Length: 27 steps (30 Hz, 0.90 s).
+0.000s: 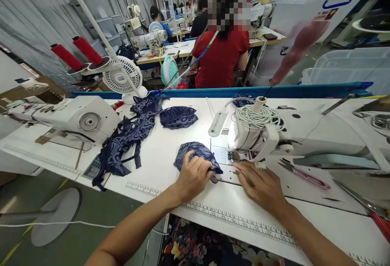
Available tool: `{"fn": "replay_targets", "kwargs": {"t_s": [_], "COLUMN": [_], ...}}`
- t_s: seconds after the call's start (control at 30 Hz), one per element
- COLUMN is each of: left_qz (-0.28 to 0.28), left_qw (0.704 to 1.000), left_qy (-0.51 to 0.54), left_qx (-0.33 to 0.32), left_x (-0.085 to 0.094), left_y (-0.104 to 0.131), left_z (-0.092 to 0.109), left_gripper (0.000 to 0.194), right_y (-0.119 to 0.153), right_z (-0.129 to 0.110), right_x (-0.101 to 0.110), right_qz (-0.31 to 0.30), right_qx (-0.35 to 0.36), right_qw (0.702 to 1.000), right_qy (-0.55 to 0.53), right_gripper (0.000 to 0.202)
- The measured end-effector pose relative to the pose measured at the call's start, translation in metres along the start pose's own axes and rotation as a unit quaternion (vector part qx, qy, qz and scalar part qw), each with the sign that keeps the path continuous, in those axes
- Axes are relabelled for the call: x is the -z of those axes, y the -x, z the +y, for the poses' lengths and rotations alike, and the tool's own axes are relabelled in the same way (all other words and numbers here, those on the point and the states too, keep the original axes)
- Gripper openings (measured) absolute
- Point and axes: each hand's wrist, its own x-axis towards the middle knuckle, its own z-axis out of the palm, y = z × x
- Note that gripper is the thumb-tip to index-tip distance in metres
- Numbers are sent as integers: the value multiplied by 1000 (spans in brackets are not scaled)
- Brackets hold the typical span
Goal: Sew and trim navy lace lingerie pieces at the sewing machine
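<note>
While the left hand (195,176) pinches the navy fabric cup (195,154) on the table (155,136), fingers closed on its edge, the right hand's fingers (240,168) curl partly open beside the needle plate (219,154); grip unclear.

Here's the white desk (161,156) — a printed ruler strip (225,213) along its near edge, dark blue lace fabric (131,136) spread at left, a folded navy piece (178,117) beside it — and pink-handled snips (304,174) at right.
</note>
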Motion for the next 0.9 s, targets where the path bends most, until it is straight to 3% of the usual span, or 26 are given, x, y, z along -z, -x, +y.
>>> {"fn": "replay_targets", "kwargs": {"t_s": [0.13, 0.3, 0.4, 0.57, 0.73, 0.9], "left_qz": [42, 81, 100, 107, 92, 54], "left_qw": [994, 981, 975, 963, 938, 900], "left_qy": [85, 151, 169, 192, 284, 354], "left_qx": [55, 90, 108, 159, 178, 249], "left_x": [10, 13, 14, 17, 23, 31], "left_y": [19, 26, 28, 30, 27, 20], "left_z": [15, 23, 24, 28, 32, 34], "left_gripper": [13, 12, 12, 10, 17, 11], "right_y": [-19, -36, -37, -36, -39, -37], "right_z": [-26, -48, -56, -67, -69, -65], "right_x": [3, 0, -3, -1, 3, 1], "right_qz": [-76, -186, -185, -128, -160, -164], "right_qx": [-42, -157, -195, -230, -236, -206], "right_qw": [981, 889, 853, 871, 889, 919], "right_qy": [-175, -387, -447, -414, -358, -294], "right_gripper": [32, 28, 27, 12, 16, 13]}}
